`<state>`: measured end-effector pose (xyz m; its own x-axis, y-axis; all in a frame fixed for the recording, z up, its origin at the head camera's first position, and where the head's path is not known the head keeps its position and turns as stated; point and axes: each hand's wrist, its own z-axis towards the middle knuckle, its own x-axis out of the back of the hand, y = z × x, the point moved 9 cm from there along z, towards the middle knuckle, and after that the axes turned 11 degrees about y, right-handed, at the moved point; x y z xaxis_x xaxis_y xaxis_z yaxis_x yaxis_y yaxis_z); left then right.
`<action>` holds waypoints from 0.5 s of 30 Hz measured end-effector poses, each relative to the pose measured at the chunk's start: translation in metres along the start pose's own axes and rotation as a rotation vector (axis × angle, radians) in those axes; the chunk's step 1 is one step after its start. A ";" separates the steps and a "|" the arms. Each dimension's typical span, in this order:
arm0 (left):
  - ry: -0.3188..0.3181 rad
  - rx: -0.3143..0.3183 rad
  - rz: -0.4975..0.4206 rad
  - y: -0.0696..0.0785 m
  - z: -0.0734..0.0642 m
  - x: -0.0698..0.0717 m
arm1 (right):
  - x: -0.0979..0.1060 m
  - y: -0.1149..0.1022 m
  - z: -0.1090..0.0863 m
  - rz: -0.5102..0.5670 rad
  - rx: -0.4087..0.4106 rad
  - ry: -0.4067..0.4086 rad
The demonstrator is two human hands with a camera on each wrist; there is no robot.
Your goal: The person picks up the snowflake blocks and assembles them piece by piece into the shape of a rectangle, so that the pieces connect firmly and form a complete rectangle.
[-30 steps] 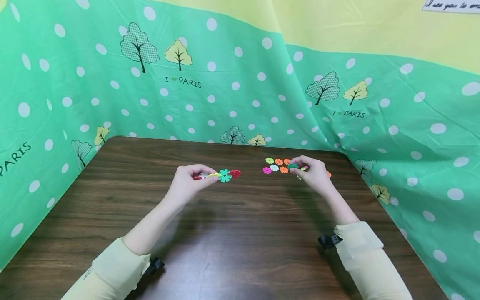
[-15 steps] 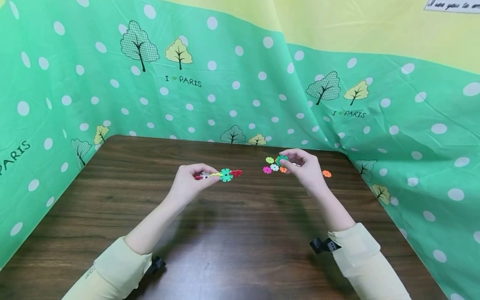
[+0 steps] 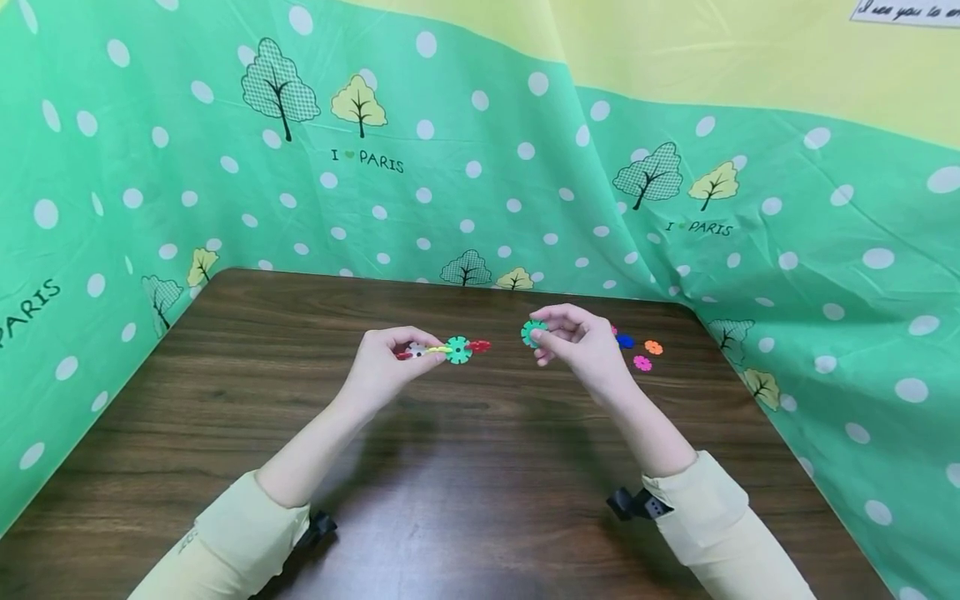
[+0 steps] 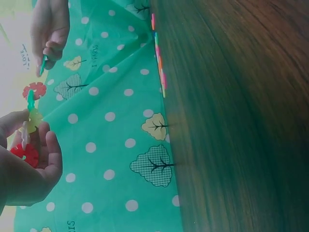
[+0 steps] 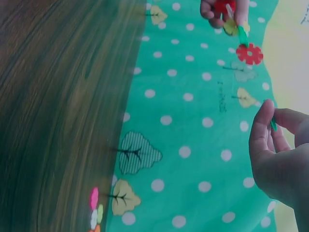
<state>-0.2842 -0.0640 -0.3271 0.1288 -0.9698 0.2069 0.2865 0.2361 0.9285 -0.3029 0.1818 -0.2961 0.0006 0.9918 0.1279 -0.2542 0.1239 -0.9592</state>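
Note:
My left hand (image 3: 381,367) pinches a chain of interlocked plastic flower discs between thumb and fingers. The chain runs from a red disc (image 4: 25,155) and a white disc (image 3: 414,351) through a yellow disc (image 4: 34,121) to a green disc (image 3: 458,350) and another red disc (image 3: 480,346) at its right end. In my right hand (image 3: 581,346), thumb and fingers pinch a single green flower disc (image 3: 531,332), held upright. A gap separates this disc from the chain's red end. Both hands are raised above the table.
On the dark wooden table (image 3: 480,467) at the right lie loose discs, among them a blue one (image 3: 625,342), an orange one (image 3: 654,347) and a pink one (image 3: 642,363). My right hand hides others. A green dotted curtain (image 3: 420,217) hangs behind the table.
My right hand has moved left from above the loose discs, bringing the green disc nearer the chain. The left hand and its chain have shifted only slightly right.

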 end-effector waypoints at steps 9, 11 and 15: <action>0.012 -0.032 -0.010 0.002 -0.001 -0.002 | -0.019 -0.001 -0.006 0.048 -0.027 -0.044; 0.010 -0.035 -0.015 0.004 -0.001 -0.003 | -0.022 -0.001 -0.007 0.042 -0.031 -0.055; 0.011 -0.036 -0.019 0.004 -0.001 -0.005 | -0.027 -0.001 -0.008 0.016 -0.028 -0.075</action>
<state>-0.2823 -0.0586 -0.3250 0.1333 -0.9735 0.1860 0.3231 0.2201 0.9204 -0.2949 0.1549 -0.3005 -0.0758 0.9885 0.1305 -0.2266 0.1104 -0.9677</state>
